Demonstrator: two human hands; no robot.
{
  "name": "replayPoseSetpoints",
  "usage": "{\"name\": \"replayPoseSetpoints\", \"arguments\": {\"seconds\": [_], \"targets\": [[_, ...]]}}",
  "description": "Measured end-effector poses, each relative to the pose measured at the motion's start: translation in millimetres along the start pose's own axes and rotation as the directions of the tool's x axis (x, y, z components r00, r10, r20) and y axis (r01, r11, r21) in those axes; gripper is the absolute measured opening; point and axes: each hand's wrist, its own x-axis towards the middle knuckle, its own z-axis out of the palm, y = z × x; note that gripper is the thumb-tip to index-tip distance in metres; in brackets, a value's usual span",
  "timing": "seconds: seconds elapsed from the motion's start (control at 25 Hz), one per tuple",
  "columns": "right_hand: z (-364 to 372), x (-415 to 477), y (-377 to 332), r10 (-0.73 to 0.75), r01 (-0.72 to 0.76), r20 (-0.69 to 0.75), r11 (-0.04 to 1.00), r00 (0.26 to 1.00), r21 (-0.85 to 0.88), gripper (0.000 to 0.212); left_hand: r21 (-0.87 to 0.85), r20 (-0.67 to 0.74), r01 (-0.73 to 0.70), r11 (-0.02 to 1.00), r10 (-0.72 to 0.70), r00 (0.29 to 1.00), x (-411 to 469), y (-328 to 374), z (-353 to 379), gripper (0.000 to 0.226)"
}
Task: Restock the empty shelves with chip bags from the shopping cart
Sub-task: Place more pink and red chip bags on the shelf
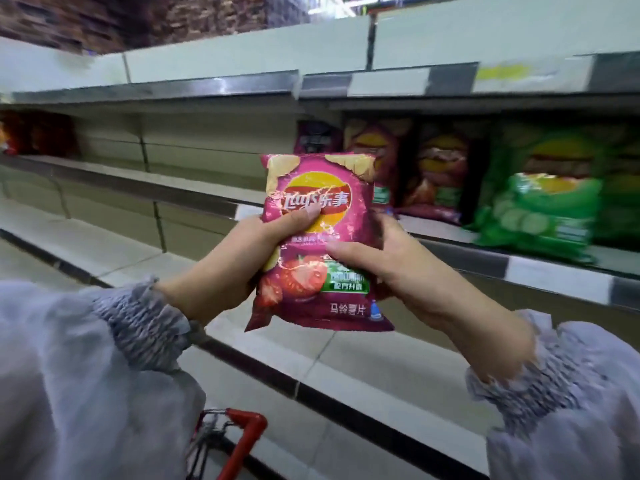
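Here, glossy crinkled pink chip bag (313,188), left hand (235,265), right hand (398,271) gripping sides

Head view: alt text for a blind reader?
The person's left hand and right hand grip a pink chip bag by its sides, upright before store shelves. Green chip bags stand on one at right; a red shopping cart shows below.

The shopping cart (248,432) is cut off at the bottom edge, and the shelved bags (540,209) are blurred beyond reading.
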Motion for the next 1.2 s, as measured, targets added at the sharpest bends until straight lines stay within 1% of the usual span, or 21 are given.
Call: {"name": "replayPoseSetpoints", "arguments": {"seconds": [0.08,0.12,0.2,0.32,0.36,0.44,0.48,0.6,0.68,0.76,0.84,0.96,1.08,1.2], "targets": [[-25.8,-10.0,-0.4,0.002,0.000,-0.106,1.000,0.994,0.016,0.068,0.011,0.057,0.051,0.999,-0.052,0.997,12.8,6.7,28.3,0.059],[-38.4,-12.2,-1.4,0.010,-0.004,-0.171,0.999,0.985,0.034,0.070,0.014,0.086,0.063,0.998,-0.064,0.994,19.1,10.4,41.5,0.066],[-60.7,-13.5,-5.2,0.034,-0.013,-0.276,0.997,0.960,0.078,0.069,0.029,0.141,0.046,0.999,-0.049,0.989,31.7,17.0,61.5,0.073],[-85.3,-8.1,-11.8,0.035,0.000,-0.384,0.996,0.923,0.090,0.061,0.088,0.195,-0.051,0.995,0.033,0.980,51.7,23.2,74.6,0.059],[-90.2,-4.2,-13.8,0.037,0.002,-0.415,0.996,0.909,0.092,0.057,0.105,0.207,-0.069,0.992,0.046,0.977,58.4,23.9,75.3,0.059],[-96.9,6.9,-18.2,0.031,0.009,-0.475,0.997,0.880,0.082,0.049,0.130,0.245,-0.078,0.988,0.044,0.969,73.1,24.9,75.3,0.071],[-98.1,13.2,-20.6,0.024,0.010,-0.501,0.998,0.865,0.064,0.046,0.146,0.257,-0.086,0.985,0.046,0.965,80.3,25.2,74.5,0.073],[-100.9,38.3,-25.5,-0.012,0.019,-0.575,1.000,0.818,0.006,0.042,0.185,0.277,-0.138,0.973,0.083,0.957,106.8,29.9,71.9,0.065],[-102.0,54.4,-25.5,-0.035,0.004,-0.625,0.999,0.779,-0.051,0.043,0.219,0.286,-0.170,0.961,0.104,0.953,126.5,32.2,71.5,0.068],[-103.1,67.6,-22.1,-0.029,-0.058,-0.664,0.992,0.748,-0.108,0.044,0.259,0.283,-0.195,0.946,0.119,0.952,147.2,29.5,74.1,0.077],[-104.1,77.8,-18.6,-0.036,-0.147,-0.703,0.969,0.711,-0.198,0.043,0.344,0.268,-0.239,0.908,0.149,0.952,166.7,20.8,78.1,0.085],[-106.0,86.3,-17.2,-0.059,-0.352,-0.744,0.854,0.666,-0.383,0.043,0.447,0.248,-0.295,0.844,0.200,0.948,187.4,5.8,85.7,0.094],[-109.0,95.9,-15.4,-0.014,-0.484,-0.736,0.745,0.676,-0.459,0.047,0.573,0.239,-0.321,0.754,0.221,0.946,202.1,-2.9,88.0,0.092],[-110.9,101.3,-11.1,0.018,-0.549,-0.741,0.685,0.671,-0.479,0.046,0.632,0.249,-0.352,0.690,0.249,0.936,207.4,-5.1,88.8,0.083]]}}
